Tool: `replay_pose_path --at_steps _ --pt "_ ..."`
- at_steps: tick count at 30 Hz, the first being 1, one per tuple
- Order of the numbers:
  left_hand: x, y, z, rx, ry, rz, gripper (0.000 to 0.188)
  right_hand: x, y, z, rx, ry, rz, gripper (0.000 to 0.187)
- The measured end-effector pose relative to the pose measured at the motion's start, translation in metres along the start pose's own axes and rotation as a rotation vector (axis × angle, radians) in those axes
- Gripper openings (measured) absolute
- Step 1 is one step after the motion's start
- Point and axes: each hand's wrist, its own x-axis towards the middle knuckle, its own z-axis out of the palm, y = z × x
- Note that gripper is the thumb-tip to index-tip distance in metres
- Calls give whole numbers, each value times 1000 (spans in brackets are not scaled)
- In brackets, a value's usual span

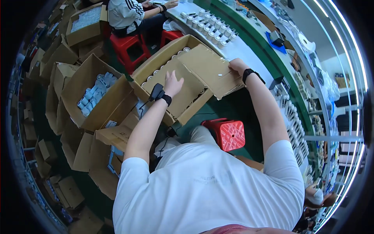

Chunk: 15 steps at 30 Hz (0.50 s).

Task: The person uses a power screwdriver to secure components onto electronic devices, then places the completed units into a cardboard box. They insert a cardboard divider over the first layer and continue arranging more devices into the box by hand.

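A big open cardboard box stands in front of me with a flat brown cardboard layer inside it. Rounded white items peek out along its left and far edges. My left hand is over this layer, fingers spread, holding nothing; whether it touches cannot be made out. My right hand grips the upper right corner of a cardboard sheet, which slants over the box's right side. Whether this sheet is loose or a flap of the box is unclear.
Left of the box, another carton holds pale blue-white parts. A red stool stands near my legs. Rows of white cylindrical devices line the white worktable. A person sits at the far side.
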Motion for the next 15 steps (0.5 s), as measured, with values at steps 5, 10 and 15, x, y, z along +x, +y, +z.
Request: replay_pose_path --at_steps 5,10,15 --pt "46 -6 16 143 -49 -110 65 84 -23 33 147 4 59 33" --pt "93 -14 52 330 -30 -114 66 151 -11 89 150 -8 -28 30" --pt "154 -28 91 588 -166 -33 72 161 1 145 290 55 -166 26"
